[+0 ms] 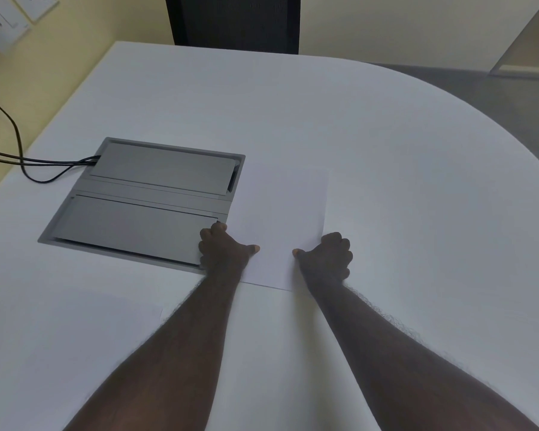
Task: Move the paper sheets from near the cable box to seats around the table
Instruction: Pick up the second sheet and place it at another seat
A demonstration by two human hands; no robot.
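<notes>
Hands, left (223, 247) and right (327, 256), fingers curled, grip paper sheets (280, 219) by opposite edges.

The desk (386, 150) looks smooth and matt white, the cable box (143, 200) brushed grey metal with a dull sheen, the paper sheets (280, 219) plain matt white, the chair back (234, 23) black woven mesh.

White paper sheets (280, 225) lying flat on the table, left edge just beside the grey recessed cable box (143, 200).

Yellow wall (386, 23) w/ sockets (3, 23), black chair (234, 23), grey floor (495, 98).
</notes>
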